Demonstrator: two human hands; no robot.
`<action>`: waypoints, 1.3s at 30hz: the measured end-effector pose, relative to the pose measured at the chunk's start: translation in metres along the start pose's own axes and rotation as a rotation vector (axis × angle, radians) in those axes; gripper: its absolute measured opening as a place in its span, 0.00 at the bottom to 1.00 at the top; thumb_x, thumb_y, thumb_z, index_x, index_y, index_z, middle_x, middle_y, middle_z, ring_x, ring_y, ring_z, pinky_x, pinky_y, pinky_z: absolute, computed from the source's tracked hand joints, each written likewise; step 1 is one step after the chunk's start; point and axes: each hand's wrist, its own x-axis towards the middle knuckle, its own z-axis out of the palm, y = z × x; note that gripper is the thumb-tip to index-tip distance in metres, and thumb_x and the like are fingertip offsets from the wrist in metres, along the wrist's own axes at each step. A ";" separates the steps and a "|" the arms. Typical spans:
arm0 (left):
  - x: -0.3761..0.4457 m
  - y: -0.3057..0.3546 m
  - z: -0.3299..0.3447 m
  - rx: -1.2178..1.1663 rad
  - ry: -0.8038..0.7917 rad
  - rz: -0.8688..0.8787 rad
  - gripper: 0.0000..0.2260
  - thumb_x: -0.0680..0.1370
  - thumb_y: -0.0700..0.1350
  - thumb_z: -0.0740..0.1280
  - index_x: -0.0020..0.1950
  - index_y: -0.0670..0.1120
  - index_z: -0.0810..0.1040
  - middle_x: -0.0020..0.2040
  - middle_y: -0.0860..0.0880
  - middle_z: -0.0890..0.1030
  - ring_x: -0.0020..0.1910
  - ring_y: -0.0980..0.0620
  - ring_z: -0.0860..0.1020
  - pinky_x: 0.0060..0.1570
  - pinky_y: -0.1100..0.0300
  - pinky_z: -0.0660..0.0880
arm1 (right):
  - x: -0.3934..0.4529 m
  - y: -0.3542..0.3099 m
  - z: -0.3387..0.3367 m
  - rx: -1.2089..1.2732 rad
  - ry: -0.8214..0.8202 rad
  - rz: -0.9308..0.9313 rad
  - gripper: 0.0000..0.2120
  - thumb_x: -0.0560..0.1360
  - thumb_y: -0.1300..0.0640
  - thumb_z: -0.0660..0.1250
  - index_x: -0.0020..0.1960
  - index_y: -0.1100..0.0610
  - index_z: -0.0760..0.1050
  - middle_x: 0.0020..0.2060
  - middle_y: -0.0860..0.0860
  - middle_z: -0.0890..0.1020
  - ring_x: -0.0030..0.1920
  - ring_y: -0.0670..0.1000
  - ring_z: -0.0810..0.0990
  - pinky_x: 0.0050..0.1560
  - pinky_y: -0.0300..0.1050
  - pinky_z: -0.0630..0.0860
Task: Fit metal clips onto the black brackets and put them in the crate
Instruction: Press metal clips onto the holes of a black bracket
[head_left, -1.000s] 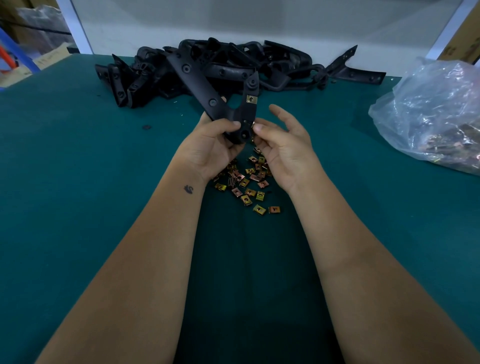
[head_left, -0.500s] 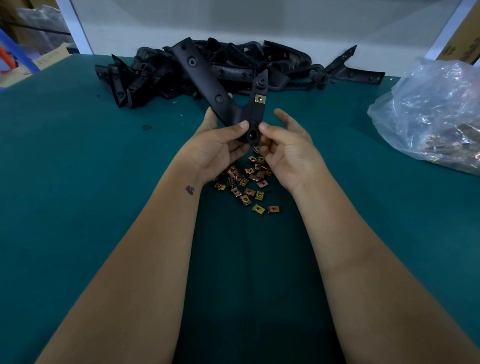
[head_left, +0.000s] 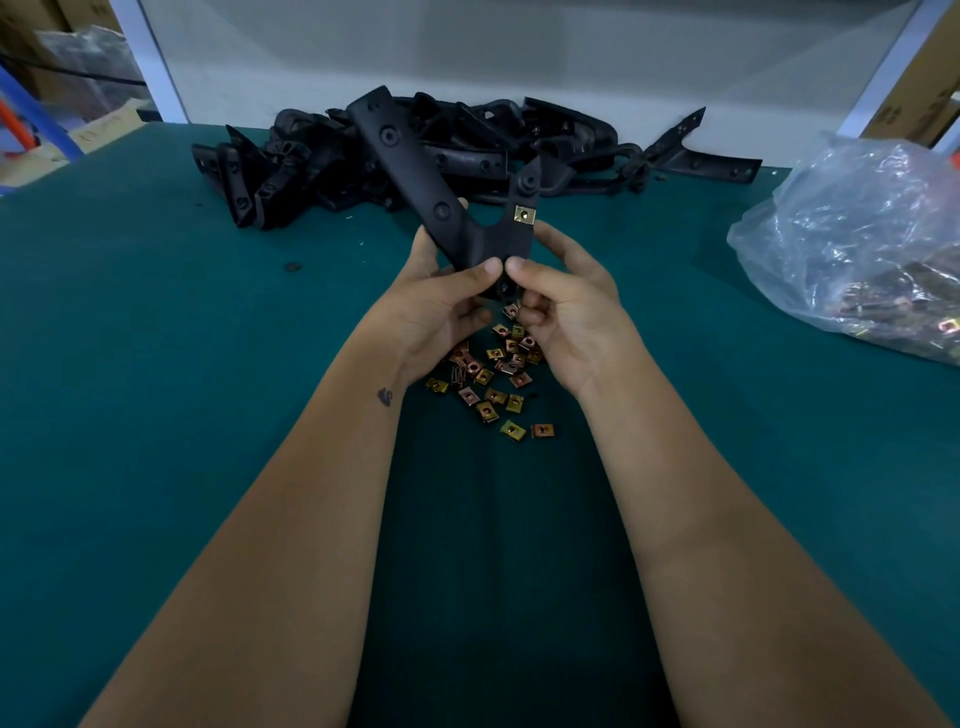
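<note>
Factory assembly bench: green mat (head_left: 156, 364), heaped black brackets (head_left: 322, 166), loose metal clips (head_left: 493, 374), bagged clips (head_left: 872, 260), cartons (head_left: 919, 98).

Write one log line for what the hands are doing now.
left hand: grips bracket | right hand: pinches bracket base | fitted clip: on bracket | loose clips: on table

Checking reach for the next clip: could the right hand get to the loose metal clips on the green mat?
Probably yes: the right hand sits just above the loose brass-coloured metal clips, nothing between, but its thumb holds the black plastic bracket.
</note>
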 end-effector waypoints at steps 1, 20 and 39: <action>0.000 0.000 -0.001 -0.014 -0.001 0.005 0.26 0.79 0.36 0.67 0.73 0.54 0.65 0.57 0.50 0.81 0.47 0.54 0.80 0.40 0.61 0.75 | 0.000 0.000 0.001 -0.012 -0.002 -0.008 0.24 0.73 0.68 0.70 0.66 0.56 0.74 0.46 0.56 0.78 0.29 0.43 0.71 0.29 0.35 0.69; -0.009 0.004 0.036 0.091 0.132 0.127 0.18 0.78 0.34 0.67 0.63 0.51 0.70 0.59 0.43 0.82 0.57 0.45 0.82 0.57 0.51 0.79 | -0.027 -0.012 0.010 -0.254 0.146 -0.153 0.02 0.76 0.59 0.71 0.44 0.55 0.81 0.39 0.50 0.83 0.42 0.47 0.82 0.46 0.41 0.79; -0.156 -0.074 0.334 0.230 -0.689 -0.133 0.06 0.82 0.44 0.65 0.51 0.54 0.79 0.50 0.52 0.83 0.47 0.55 0.84 0.40 0.62 0.79 | -0.385 -0.115 -0.225 -0.628 0.942 -0.295 0.03 0.75 0.62 0.67 0.43 0.58 0.79 0.36 0.44 0.82 0.38 0.44 0.81 0.36 0.35 0.73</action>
